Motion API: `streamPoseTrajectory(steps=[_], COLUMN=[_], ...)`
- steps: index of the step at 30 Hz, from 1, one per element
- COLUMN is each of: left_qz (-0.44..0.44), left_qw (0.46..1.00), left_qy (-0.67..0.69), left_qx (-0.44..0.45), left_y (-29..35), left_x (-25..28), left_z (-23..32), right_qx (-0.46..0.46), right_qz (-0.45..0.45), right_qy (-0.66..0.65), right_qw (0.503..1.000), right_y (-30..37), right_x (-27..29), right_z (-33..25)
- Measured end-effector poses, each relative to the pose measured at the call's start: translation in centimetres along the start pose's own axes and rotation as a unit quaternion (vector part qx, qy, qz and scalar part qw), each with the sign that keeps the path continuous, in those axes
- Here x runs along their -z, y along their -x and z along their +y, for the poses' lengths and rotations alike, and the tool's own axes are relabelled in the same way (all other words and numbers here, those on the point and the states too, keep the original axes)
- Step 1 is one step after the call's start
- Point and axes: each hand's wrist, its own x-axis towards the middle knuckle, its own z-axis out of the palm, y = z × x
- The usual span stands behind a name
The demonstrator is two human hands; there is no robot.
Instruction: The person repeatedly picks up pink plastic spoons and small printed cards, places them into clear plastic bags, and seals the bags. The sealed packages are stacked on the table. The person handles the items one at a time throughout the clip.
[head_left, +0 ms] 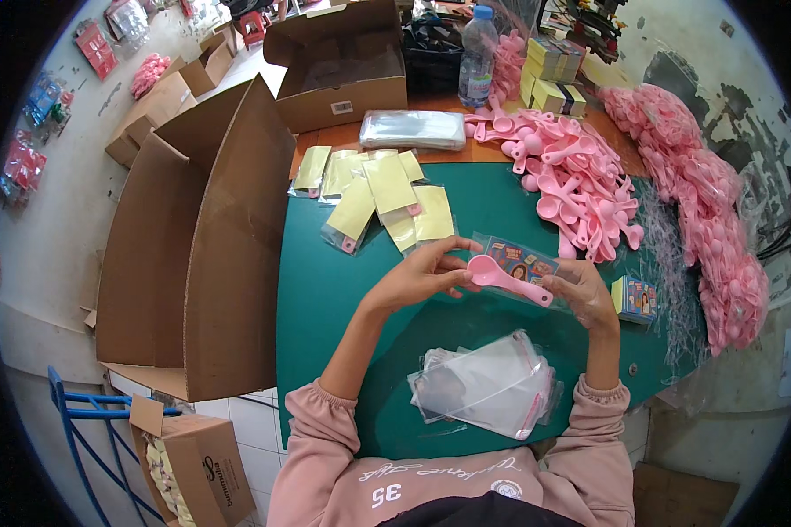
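Note:
Over the green tabletop [325, 307], I hold up a pink measuring spoon [511, 282] in front of a clear plastic bag with a colourful printed card [523, 256]. My left hand [426, 274] pinches at the spoon's bowl end, beside the bag's left edge. At the other end, my right hand [584, 292] grips the bag and card, its thumb by the spoon handle's tip. Whether the spoon is inside the bag I cannot tell. Nearer my body lies a loose stack of clear plastic bags [488, 382]. A small stack of printed cards [634, 300] stands beside my right hand.
Bagged yellow-backed cards [387, 183] lie at the far left, a pile of pink spoons [584, 189] at the far right. Behind are a plastic-bag bundle [413, 130], a water bottle [477, 57] and a cardboard box [343, 88]. A tall open carton [237, 255] borders the table's left.

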Motion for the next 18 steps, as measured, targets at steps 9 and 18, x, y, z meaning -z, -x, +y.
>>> streamPoseTrajectory(steps=[9, 18], left_qz=[0.15, 0.056], left_qw=[0.983, 0.984], left_qy=[0.105, 0.153], left_qx=[-0.003, 0.079], left_y=[-1.7, -0.2], left_x=[-4.4, -4.0], left_z=[-3.4, -4.2], right_qx=[0.145, 0.208], right_qz=[0.142, -0.08], right_qy=[0.237, 0.417], right_qw=[0.95, 0.881], right_y=[-1.6, 0.2], right_x=[-1.1, -4.0], right_z=[0.1, 1.4])
